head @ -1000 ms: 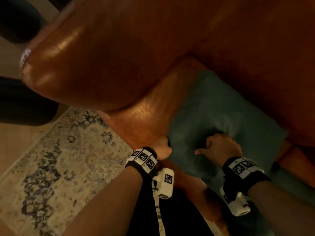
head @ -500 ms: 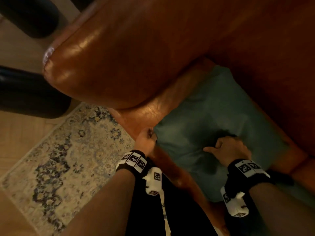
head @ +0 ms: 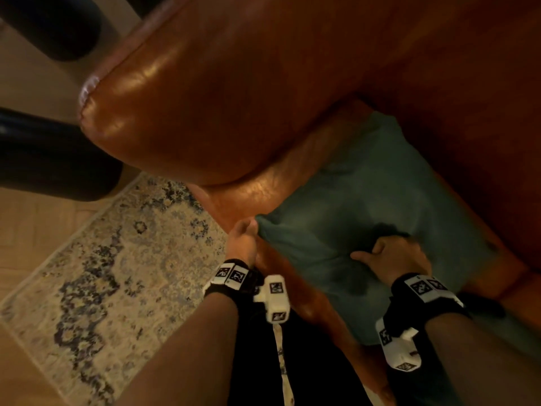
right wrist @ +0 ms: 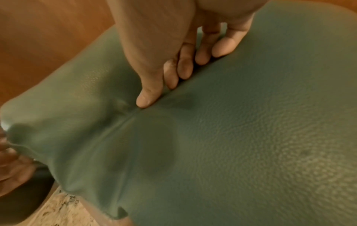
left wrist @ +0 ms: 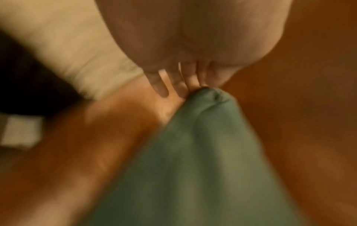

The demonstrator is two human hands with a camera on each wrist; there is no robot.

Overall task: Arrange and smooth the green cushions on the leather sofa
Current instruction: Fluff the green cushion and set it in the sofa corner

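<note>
Left hand (head: 244, 241) pinched the green cushion's (head: 377, 206) near-left corner; right hand (head: 392, 257) gripped a fold on top, sofa (head: 234, 92) beneath.

Domestic living room: brown leather sofa (head: 234, 92) with rounded armrest, patterned beige-and-blue floor rug (head: 102, 276) (worn look), light wooden floor (head: 26, 218).

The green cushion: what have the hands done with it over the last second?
The left hand has drawn the green cushion's near corner out along the sofa seat's front edge, spreading it wider. The right hand stays gripping a fold in its middle.
</note>
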